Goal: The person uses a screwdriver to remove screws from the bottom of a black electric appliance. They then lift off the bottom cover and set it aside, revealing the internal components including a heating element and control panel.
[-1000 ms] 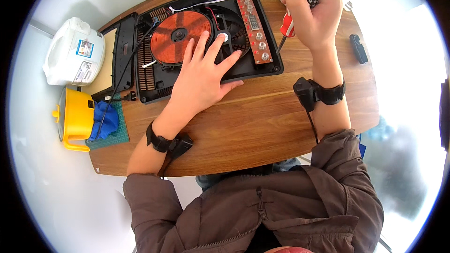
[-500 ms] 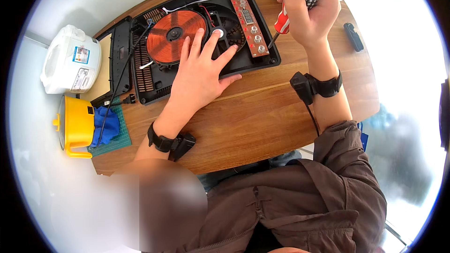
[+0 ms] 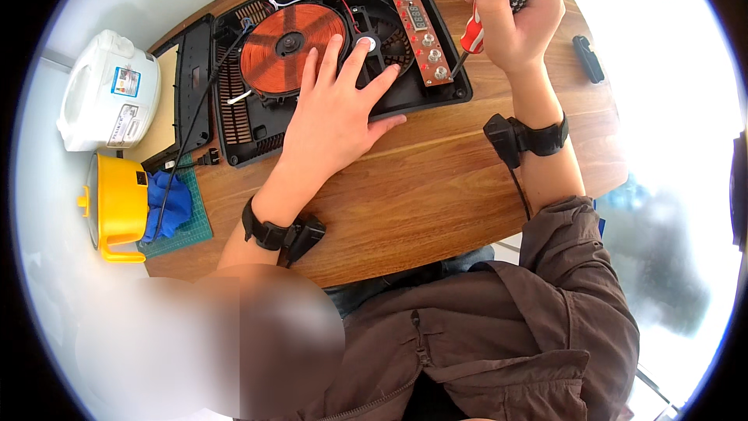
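Observation:
An opened induction cooker (image 3: 273, 140) lies on the wooden table, its black casing exposing a copper coil (image 3: 265, 58), a black fan (image 3: 393, 51) and a narrow circuit board (image 3: 434, 62) with a small display. My left hand (image 3: 331, 125) lies spread on it, its fingertips over the coil's right edge and the fan. Raised beyond the casing's right side, my right hand (image 3: 526, 31) grips a screwdriver (image 3: 471, 35) with a red and white handle. The shaft slants down to the near end of the circuit board. Whether its tip touches a screw is too small to tell.
At the left stand a white rice cooker (image 3: 148, 97) and a yellow pot (image 3: 125, 206), beside a blue cloth (image 3: 173, 203) on a green mat (image 3: 195, 228). A black panel (image 3: 199, 101) and a power plug (image 3: 208, 157) lie near the casing. A small black object (image 3: 588, 60) lies far right.
The view has shifted slightly. My left hand remains spread on the cooker, and my right hand keeps its grip on the screwdriver at the board's near end.

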